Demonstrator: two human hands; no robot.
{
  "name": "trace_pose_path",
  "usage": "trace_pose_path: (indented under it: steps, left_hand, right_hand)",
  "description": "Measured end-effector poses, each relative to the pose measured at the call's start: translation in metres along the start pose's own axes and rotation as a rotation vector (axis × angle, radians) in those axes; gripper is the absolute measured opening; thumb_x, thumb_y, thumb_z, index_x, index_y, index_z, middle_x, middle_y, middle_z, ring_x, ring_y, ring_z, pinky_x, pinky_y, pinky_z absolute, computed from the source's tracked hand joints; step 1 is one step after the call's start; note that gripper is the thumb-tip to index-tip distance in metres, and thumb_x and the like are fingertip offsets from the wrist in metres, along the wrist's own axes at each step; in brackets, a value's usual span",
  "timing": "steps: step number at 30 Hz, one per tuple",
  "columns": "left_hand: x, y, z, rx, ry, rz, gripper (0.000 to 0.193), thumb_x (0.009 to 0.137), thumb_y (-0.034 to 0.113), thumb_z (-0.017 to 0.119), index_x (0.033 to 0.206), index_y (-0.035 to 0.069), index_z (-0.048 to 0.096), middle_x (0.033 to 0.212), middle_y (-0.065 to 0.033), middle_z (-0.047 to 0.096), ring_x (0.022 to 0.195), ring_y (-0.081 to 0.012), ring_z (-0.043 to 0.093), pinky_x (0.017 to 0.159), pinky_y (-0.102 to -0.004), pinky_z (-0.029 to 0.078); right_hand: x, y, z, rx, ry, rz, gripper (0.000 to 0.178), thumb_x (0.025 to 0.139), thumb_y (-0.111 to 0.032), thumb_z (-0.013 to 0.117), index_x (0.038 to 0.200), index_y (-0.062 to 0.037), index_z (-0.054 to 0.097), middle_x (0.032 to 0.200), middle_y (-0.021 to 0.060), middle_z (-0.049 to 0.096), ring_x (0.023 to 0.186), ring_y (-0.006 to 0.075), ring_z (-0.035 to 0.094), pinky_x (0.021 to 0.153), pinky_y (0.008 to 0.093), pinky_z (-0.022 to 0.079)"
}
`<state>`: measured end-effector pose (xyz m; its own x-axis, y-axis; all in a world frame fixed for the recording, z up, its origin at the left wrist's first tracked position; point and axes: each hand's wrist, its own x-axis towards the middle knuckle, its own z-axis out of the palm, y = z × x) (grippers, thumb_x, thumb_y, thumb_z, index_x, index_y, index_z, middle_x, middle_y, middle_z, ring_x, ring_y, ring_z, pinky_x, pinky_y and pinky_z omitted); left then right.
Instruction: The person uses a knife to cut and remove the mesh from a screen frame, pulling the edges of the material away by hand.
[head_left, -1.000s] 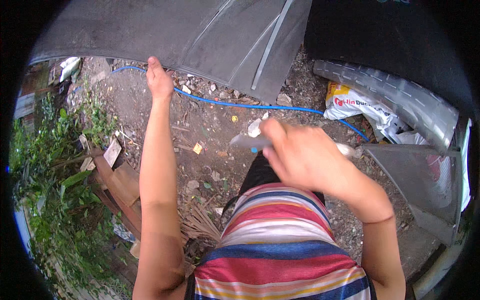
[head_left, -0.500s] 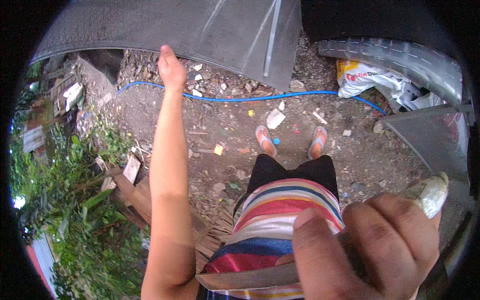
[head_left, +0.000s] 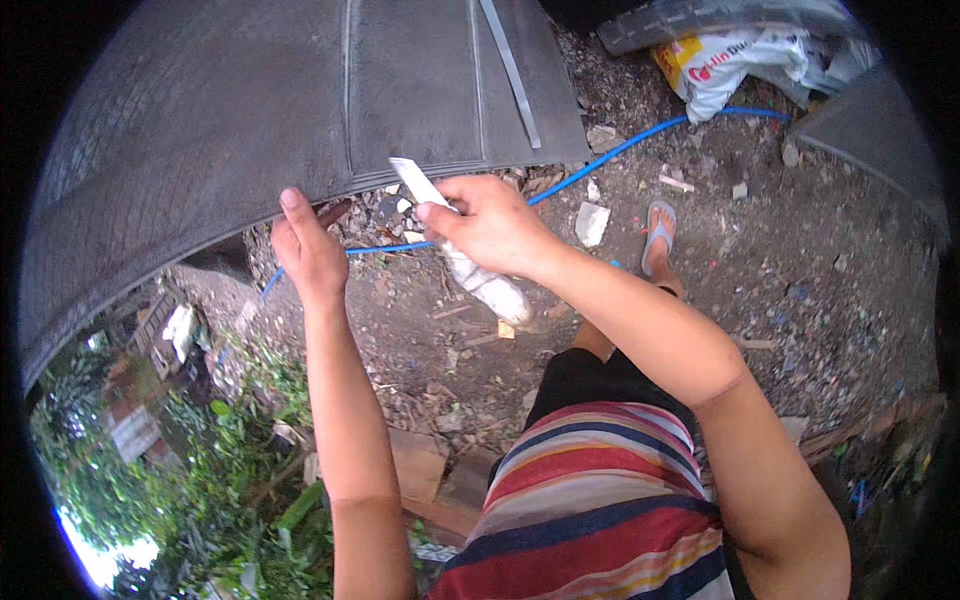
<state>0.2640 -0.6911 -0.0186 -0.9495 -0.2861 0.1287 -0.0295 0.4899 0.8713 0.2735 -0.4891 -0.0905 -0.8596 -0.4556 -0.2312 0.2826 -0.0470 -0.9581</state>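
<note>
My left hand (head_left: 310, 255) grips the near edge of a large dark grey textured sheet (head_left: 240, 120); its thumb lies on top and the other fingers are partly hidden. The sheet's edge shows several thin layers. In my right hand (head_left: 490, 225) is a knife (head_left: 421, 184) with a short flat blade and a handle wrapped in whitish material. Its blade points up and left, with the tip close to the sheet's edge, a little right of my left hand. Whether the tip touches the sheet I cannot tell.
A grey strip (head_left: 513, 75) lies on the sheet. Beneath its edge, a blue hose (head_left: 620, 150) crosses the stony ground. At the far right are a white and yellow sack (head_left: 735, 70) and more grey sheeting (head_left: 870, 140). Green plants (head_left: 220, 470) and boards (head_left: 415, 465) lie left.
My right hand has carried the knife from the near right to the sheet's edge. My left hand, stretched out at the edge before, now grips it. The view has turned.
</note>
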Motion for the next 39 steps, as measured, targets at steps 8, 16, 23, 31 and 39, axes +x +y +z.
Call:
trace_pose_path:
  steps: [8, 16, 23, 31, 39]
  left_hand:
    - [-0.004, 0.014, 0.015, 0.410, -0.079, 0.057, 0.026, 0.098, 0.019, 0.057, 0.098, -0.006, 0.065, 0.090, -0.0074, 0.067, 0.075, -0.0137, 0.063, 0.066, -0.0295, 0.055]
    - [0.000, 0.020, 0.032, 0.185, -0.055, 0.196, 0.022, 0.096, 0.013, 0.057, 0.101, -0.008, 0.064, 0.097, -0.0104, 0.068, 0.083, -0.0141, 0.061, 0.076, -0.0301, 0.050]
    - [0.002, 0.019, 0.030, 0.033, -0.103, 0.074, 0.021, 0.097, 0.011, 0.056, 0.104, -0.008, 0.062, 0.100, -0.0090, 0.066, 0.093, -0.0148, 0.059, 0.085, -0.0301, 0.047]
    - [0.001, 0.019, 0.030, 0.101, -0.098, 0.043, 0.022, 0.098, 0.011, 0.055, 0.108, -0.007, 0.060, 0.105, -0.0102, 0.064, 0.091, -0.0154, 0.061, 0.081, -0.0319, 0.052]
    - [-0.002, 0.024, 0.031, 0.005, -0.118, -0.021, 0.023, 0.098, 0.013, 0.055, 0.108, -0.007, 0.060, 0.103, -0.0110, 0.064, 0.090, -0.0162, 0.062, 0.078, -0.0320, 0.054]
  right_hand:
    - [0.001, -0.019, 0.002, 0.001, 0.040, 0.059, 0.029, 0.097, -0.023, 0.050, 0.103, 0.0001, 0.066, 0.066, 0.0059, 0.065, 0.060, 0.0124, 0.061, 0.057, 0.0327, 0.048]
    - [-0.005, -0.038, -0.004, -0.086, -0.036, -0.009, 0.029, 0.096, -0.019, 0.043, 0.098, 0.0018, 0.063, 0.070, 0.0129, 0.068, 0.071, 0.0268, 0.069, 0.068, 0.0423, 0.051]
    - [-0.005, -0.053, -0.017, -0.192, -0.089, -0.019, 0.034, 0.091, -0.021, 0.047, 0.090, 0.0089, 0.063, 0.090, 0.0315, 0.064, 0.091, 0.0468, 0.063, 0.086, 0.0516, 0.048]
    - [-0.001, -0.064, -0.029, 0.009, -0.209, 0.118, 0.033, 0.099, -0.018, 0.041, 0.099, 0.0067, 0.062, 0.070, 0.0145, 0.067, 0.061, 0.0218, 0.065, 0.065, 0.0372, 0.051]
    - [0.004, -0.057, -0.028, 0.139, -0.255, 0.148, 0.033, 0.099, -0.018, 0.041, 0.102, 0.0086, 0.061, 0.072, 0.0151, 0.068, 0.059, 0.0186, 0.064, 0.059, 0.0335, 0.050]
